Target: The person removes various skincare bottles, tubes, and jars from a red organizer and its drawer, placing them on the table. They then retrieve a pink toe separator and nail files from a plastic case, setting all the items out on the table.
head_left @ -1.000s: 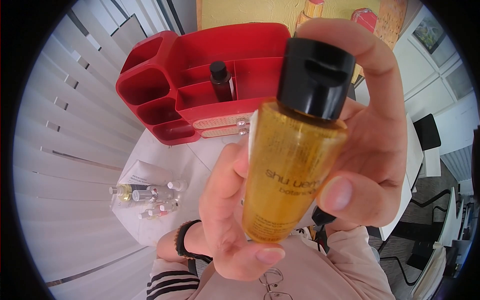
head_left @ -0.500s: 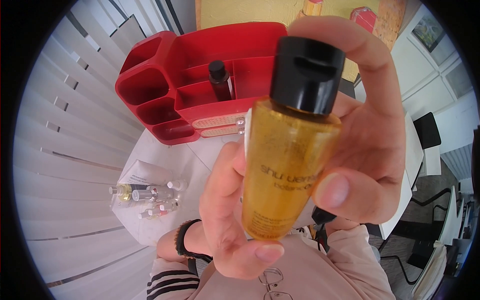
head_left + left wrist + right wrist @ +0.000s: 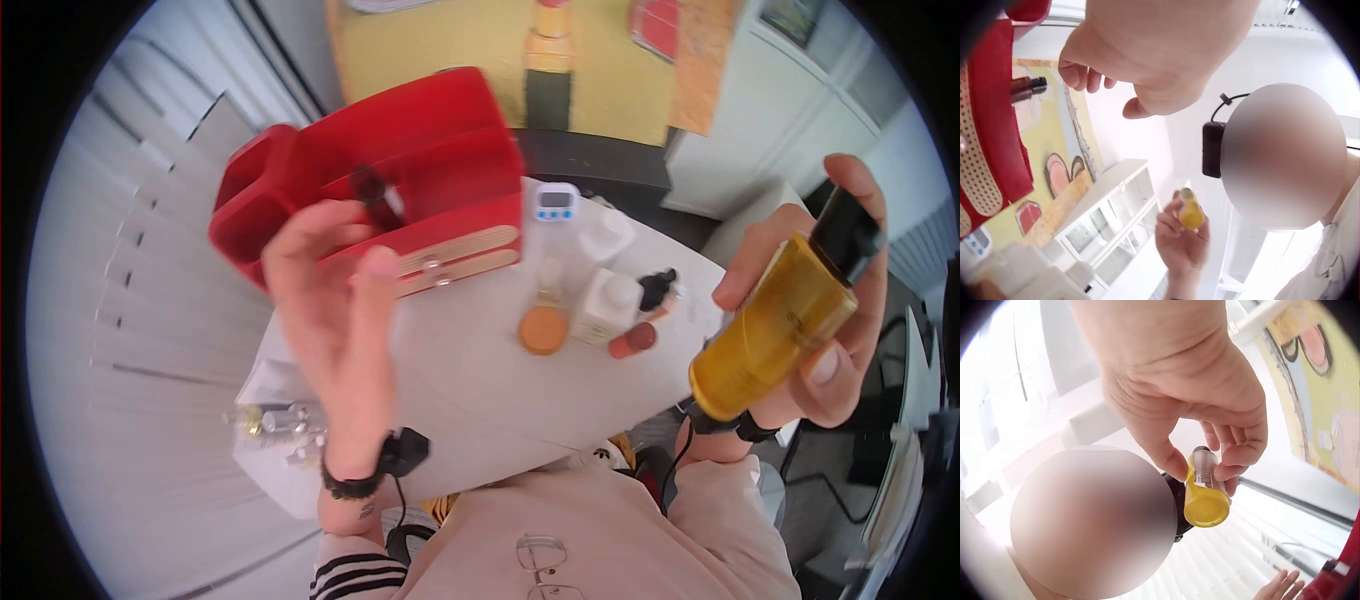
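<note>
The right hand (image 3: 840, 370) holds a yellow bottle (image 3: 770, 325) with a black cap between thumb and fingers, raised at the right of the head view. In the right wrist view the thumb and fingers of the right hand (image 3: 1197, 394) pinch the bottle (image 3: 1207, 506). The left hand (image 3: 345, 320), blurred and holding nothing, is raised in front of the red organizer (image 3: 480, 225) with fingers loosely bent. Just behind its fingertips a dark bottle (image 3: 378, 198) stands in an organizer compartment; the left wrist view shows its dark top (image 3: 1029, 89).
A white timer (image 3: 556, 202), a white bottle (image 3: 606, 306), an orange-topped jar (image 3: 541, 330), a reddish tube (image 3: 633, 341) and other items stand on the white table (image 3: 470, 400). Several small clear bottles (image 3: 285, 420) lie at its left. A yellow picture (image 3: 440, 70) is behind.
The hands have moved apart. The left hand has let go of the yellow bottle and moved left to the organizer; the right hand has carried the bottle right. The head view has shifted.
</note>
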Demonstrator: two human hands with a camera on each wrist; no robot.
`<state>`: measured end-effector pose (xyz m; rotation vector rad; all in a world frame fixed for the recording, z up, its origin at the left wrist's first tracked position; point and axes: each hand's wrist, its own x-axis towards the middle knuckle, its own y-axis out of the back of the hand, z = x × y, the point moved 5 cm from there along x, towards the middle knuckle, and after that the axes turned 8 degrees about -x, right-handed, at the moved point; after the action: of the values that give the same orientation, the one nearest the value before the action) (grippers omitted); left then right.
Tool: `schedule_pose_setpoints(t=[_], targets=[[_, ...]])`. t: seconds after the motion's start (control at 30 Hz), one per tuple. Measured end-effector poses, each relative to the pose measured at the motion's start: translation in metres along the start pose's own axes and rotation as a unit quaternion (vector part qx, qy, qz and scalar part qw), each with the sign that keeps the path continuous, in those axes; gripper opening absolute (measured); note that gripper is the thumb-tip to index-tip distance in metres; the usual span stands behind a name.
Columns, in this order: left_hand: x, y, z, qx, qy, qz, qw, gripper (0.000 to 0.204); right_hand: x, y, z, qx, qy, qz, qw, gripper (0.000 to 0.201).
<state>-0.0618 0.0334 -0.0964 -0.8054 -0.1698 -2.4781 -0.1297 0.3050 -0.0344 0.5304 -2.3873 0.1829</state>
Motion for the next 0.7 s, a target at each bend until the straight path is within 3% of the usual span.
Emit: schedule_pose_setpoints(t=[0.1,0.17,0.3,0.37,0.47,0.7], targets=[[0.015,0.002,-0.023,0.148,-0.024,0.007,0.989,0.056,-0.035,0.045,0.008,-0.043,-0.048,0.091,0.994,0.092],[0.021,0.004,-0.035,0.248,-0.039,-0.013,0.968,0.061,-0.061,0.077,0.017,-0.013,-0.092,0.066,0.993,0.077],[0.030,0.006,-0.056,0.262,-0.046,-0.013,0.964,0.062,-0.100,0.102,0.052,-0.143,-0.179,0.066,0.971,0.061],[0.032,0.006,-0.063,0.235,-0.001,-0.023,0.972,0.063,-0.118,0.104,0.072,-0.222,-0.225,0.034,0.948,0.051],[0.036,0.002,-0.061,0.273,-0.016,-0.030,0.961,0.055,-0.133,0.094,0.092,-0.298,-0.271,-0.018,0.915,0.043],[0.046,0.008,-0.066,0.301,0.012,-0.034,0.953,0.040,-0.151,0.072,0.115,-0.340,-0.250,-0.017,0.906,0.039]])
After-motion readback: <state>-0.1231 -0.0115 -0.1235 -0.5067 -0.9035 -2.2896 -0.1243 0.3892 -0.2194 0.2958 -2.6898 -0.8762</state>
